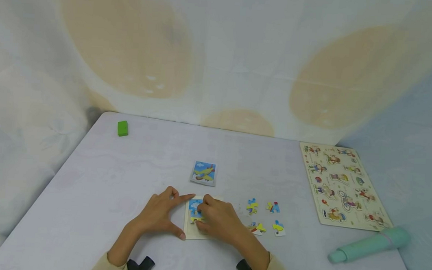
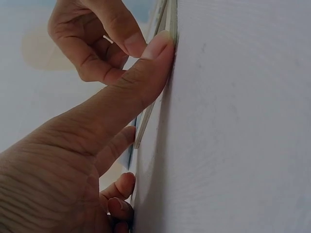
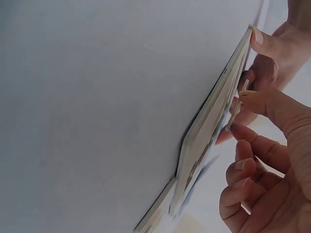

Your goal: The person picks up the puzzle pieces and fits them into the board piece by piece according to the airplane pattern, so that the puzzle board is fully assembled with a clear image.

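Observation:
A small wooden puzzle board (image 1: 196,233) lies on the table, with blue and yellow pieces (image 1: 195,204) set in its upper left part. My left hand (image 1: 162,213) is spread along its left side, index fingertip at the upper corner and thumb near the lower one. In the left wrist view the thumb (image 2: 131,87) presses on the board's edge. Over the board, my right hand (image 1: 220,221) pinches a thin puzzle piece (image 3: 234,114) between thumb and index finger. The piece is tilted, close to the board's face, and its picture is hidden.
Loose puzzle pieces (image 1: 273,207) lie right of the board. Beyond it is a picture card (image 1: 203,173) with a yellow plane. A green block (image 1: 122,128) stands far left; a large picture board (image 1: 345,186) and a rolled green mat (image 1: 371,244) lie at the right.

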### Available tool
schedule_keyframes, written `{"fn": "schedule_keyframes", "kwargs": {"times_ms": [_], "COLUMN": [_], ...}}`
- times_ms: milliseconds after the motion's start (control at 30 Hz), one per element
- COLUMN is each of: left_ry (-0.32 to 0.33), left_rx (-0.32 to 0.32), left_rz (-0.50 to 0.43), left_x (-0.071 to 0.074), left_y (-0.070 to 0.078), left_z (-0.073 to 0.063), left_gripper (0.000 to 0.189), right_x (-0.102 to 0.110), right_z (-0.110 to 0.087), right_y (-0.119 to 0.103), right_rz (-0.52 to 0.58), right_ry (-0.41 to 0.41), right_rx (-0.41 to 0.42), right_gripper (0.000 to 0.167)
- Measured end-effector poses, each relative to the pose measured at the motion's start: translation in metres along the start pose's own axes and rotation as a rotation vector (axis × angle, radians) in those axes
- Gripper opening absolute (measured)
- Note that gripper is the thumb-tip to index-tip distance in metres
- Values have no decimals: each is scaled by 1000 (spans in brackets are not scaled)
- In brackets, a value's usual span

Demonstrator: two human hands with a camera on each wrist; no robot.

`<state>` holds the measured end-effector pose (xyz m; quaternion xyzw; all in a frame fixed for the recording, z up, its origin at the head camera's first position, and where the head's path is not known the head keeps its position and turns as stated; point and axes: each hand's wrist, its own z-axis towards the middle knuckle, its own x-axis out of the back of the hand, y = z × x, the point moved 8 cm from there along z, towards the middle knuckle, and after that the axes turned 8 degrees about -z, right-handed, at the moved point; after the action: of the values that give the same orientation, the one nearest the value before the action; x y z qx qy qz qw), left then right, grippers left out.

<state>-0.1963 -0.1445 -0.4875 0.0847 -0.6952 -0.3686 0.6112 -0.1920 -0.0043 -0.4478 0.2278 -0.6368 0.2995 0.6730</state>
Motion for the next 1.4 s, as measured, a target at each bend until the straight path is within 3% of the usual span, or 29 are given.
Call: {"fn": "schedule_keyframes", "kwargs": {"times_ms": [200, 367, 567, 800, 1133, 1400], "left_ry": [0, -1, 8, 7, 5, 10], "left_rx": [-2, -10, -24, -23, -12, -2], "left_rz": [-9, -3, 14, 28, 36, 17], "left_x": [-1, -2, -2, -3, -1, 0], "left_y": [0, 0, 3, 3, 4, 1], "left_z": [0, 1, 2, 2, 2, 1], "left_gripper": [103, 103, 103, 104, 105, 104], "right_x": [-2, -3, 0, -4, -6, -9], "right_z": [5, 2, -18, -39, -36, -35], "right_y": [-7, -6, -6, -10, -10, -11], "right_rz": [-72, -80, -97, -226, -190, -203], "right_ry": [-1, -27, -35, -46, -38, -86], "right_rx": [18, 4, 16, 33, -17, -25], "right_gripper": [25, 36, 45, 54, 50, 57]}}
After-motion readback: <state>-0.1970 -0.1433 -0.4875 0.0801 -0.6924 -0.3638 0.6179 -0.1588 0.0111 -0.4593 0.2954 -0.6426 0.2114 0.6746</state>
